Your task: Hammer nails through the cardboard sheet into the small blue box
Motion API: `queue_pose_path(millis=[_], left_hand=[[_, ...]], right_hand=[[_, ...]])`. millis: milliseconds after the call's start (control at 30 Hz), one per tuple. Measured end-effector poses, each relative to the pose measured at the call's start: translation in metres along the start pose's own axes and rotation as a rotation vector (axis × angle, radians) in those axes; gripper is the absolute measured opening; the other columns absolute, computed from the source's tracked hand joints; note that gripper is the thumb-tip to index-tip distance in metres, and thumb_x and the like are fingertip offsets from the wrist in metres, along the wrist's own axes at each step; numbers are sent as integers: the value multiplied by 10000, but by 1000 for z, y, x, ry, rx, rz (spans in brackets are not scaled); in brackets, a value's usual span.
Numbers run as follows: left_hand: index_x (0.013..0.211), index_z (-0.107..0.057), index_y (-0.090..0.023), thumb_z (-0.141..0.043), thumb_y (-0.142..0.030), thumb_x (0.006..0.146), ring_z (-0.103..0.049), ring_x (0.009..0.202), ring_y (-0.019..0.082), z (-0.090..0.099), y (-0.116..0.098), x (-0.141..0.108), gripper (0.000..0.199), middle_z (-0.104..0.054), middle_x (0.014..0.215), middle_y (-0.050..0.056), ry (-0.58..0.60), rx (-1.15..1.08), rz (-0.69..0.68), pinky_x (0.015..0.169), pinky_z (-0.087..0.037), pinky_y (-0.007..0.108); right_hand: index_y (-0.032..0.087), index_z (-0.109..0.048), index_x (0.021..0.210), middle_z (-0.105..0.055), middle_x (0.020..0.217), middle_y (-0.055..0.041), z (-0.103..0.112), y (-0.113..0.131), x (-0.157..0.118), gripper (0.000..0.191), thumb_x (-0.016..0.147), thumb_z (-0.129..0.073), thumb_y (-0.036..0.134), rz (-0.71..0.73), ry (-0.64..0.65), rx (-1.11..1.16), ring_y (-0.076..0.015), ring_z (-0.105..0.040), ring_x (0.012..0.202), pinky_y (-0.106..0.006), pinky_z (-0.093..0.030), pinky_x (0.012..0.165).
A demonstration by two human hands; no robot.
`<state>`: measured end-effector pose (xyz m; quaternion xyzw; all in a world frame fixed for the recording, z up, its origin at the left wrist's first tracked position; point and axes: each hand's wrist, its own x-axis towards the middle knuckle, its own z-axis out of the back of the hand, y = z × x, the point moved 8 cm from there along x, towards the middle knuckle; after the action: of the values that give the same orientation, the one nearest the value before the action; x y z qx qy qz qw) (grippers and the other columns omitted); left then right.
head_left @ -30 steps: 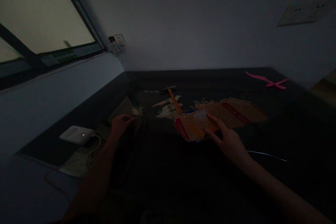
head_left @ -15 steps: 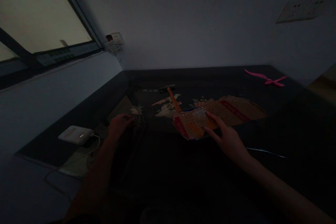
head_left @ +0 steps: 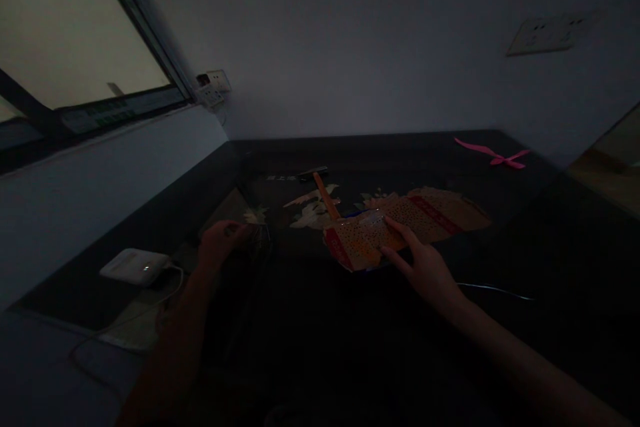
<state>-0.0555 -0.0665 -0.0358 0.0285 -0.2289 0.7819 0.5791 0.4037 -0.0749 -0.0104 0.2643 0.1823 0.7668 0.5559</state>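
Observation:
In the dark head view, my right hand [head_left: 425, 270] has its thumb and fingers on a brown cardboard piece [head_left: 360, 240] with dark dots, red bands and a shiny patch like clear tape. An orange-brown stick [head_left: 327, 197] sticks out from the cardboard's far side. A blue edge shows beneath it. To the left, my left hand [head_left: 220, 243] is low over the table with fingers pinched together. Thin, shiny metal-like pieces [head_left: 266, 232] are by its fingertips; shadow hides what it holds, if anything.
A white device [head_left: 134, 266] with a cable lies on the left edge. Behind the cardboard is a small dark object [head_left: 313, 174]. A pink ribbon-like strip [head_left: 500, 159] lies at the back right. A thin pale strand [head_left: 495, 289] is right of my right wrist. Walls and a window border the table.
The whole view has shifted slightly, so things appear a little further left and lower. My left fingers have moved slightly at the metal pieces; my right hand stays on the cardboard.

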Motion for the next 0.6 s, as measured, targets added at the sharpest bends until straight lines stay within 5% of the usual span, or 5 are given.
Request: queue_pose_path(millis=[100, 200, 300, 400, 600], left_hand=[[868, -648, -177, -480, -423, 813, -614, 803, 204, 24, -34, -4, 303, -665, 887, 69, -153, -16, -66, 742, -459, 285], [875, -635, -172, -471, -386, 831, -613, 874, 207, 43, -106, -18, 273, -668, 911, 69, -161, -140, -213, 816, -458, 293], [1073, -597, -191, -473, -432, 850, -595, 1001, 208, 47, -204, -48, 351, -644, 1096, 82, 46, -290, -486, 897, -443, 320], [1366, -357, -176, -620, -611, 682, -374, 1299, 286, 25, -286, -85, 852, -392, 1423, 155, 384, -203, -748, 1057, -304, 411], [1442, -168, -161, -675, -612, 599, -288, 1341, 338, -14, -329, -89, 1082, -308, 1457, 200, 557, -64, -795, 1040, -298, 435]], right_hand=[[247, -358, 1395, -697, 1041, -101, -1, 2, -2, 550, 890, -455, 444, -1, 13, -4, -274, -687, 778, -397, -522, 690], [234, -350, 1400, -688, 1066, -119, -4, 6, -4, 555, 895, -447, 443, 2, 26, -13, -287, -681, 827, -409, -518, 713], [247, -320, 1419, -691, 1070, -117, -7, 11, -7, 568, 899, -444, 438, 8, 47, -13, -278, -686, 828, -397, -516, 722], [254, -291, 1436, -705, 1031, -116, -8, 16, -9, 560, 916, -417, 420, 13, 86, -48, -269, -691, 815, -374, -516, 704], [216, -299, 1440, -693, 1058, -147, -3, 24, -11, 504, 954, -337, 343, 1, 150, -88, -264, -677, 900, -342, -504, 719]])
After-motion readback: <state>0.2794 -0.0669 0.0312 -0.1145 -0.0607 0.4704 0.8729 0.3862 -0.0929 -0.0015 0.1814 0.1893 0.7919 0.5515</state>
